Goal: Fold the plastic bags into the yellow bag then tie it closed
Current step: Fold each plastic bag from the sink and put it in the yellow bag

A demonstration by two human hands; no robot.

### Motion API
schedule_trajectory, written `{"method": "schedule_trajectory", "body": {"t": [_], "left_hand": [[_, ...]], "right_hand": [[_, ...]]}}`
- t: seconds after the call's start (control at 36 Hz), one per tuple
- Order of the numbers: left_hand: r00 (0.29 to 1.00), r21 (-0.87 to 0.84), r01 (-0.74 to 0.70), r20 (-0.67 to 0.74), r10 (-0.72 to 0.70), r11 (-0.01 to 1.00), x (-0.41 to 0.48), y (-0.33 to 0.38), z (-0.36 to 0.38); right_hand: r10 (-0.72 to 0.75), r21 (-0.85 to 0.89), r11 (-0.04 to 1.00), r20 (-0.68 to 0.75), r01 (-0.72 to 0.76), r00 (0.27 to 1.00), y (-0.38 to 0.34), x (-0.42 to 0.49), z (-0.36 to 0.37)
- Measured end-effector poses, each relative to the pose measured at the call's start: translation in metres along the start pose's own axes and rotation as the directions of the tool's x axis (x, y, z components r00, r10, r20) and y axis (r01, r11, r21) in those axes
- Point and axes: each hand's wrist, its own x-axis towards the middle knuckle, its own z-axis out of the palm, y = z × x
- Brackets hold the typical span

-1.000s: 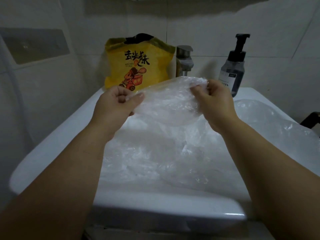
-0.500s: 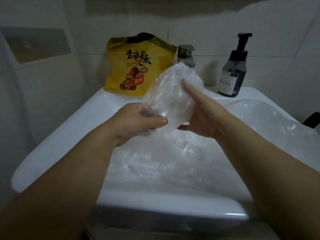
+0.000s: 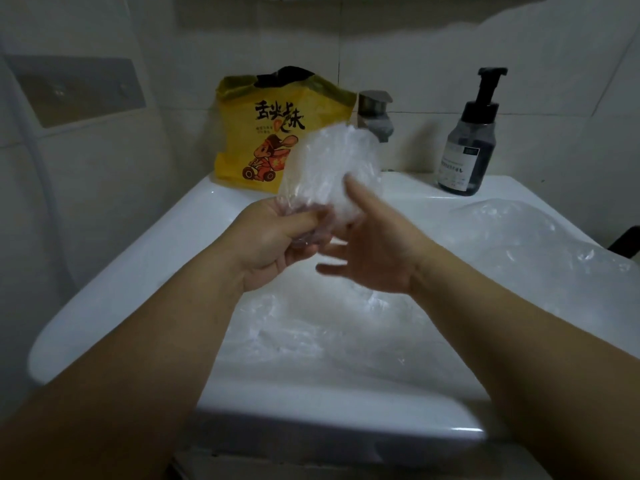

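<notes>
The left hand (image 3: 273,244) gripped the lower end of a clear plastic bag (image 3: 325,164), which stood up from that hand in front of the yellow bag (image 3: 263,133). The right hand (image 3: 374,258) was open beside it, one finger touching the bag. The bag looked crumpled and narrow. One second before, both hands had held it spread wide.

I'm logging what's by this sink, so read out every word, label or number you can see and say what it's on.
"舌尖": large black characters on the yellow plastic bag; the stylised characters after them are uncertain.
Small line beneath them on that bag: too small to read.
Label on the dark pump bottle: too blurred to read.
No other text shows.
</notes>
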Motion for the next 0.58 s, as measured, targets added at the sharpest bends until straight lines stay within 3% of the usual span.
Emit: {"method": "schedule_trajectory", "body": {"t": [0.11,0.33,0.44,0.58], "left_hand": [[0.996,0.147,0.044,0.069,-0.055,0.988,-0.003,-0.005,0.002],[0.959,0.347,0.162,0.163,-0.230,0.924,-0.008,-0.005,0.000],[0.949,0.463,0.155,0.175,-0.262,0.872,-0.008,-0.005,-0.001],[0.946,0.505,0.126,0.198,-0.256,0.854,-0.007,-0.009,-0.006]], "right_hand": [[0.059,-0.108,0.993,0.039,-0.054,0.998,0.006,0.003,0.012],[-0.148,0.252,0.956,-0.041,0.154,0.988,-0.024,-0.007,-0.015],[-0.156,0.355,0.914,-0.136,0.195,0.978,-0.034,-0.018,-0.027],[-0.183,0.258,0.946,-0.081,0.198,0.980,-0.030,-0.017,-0.023]]}}
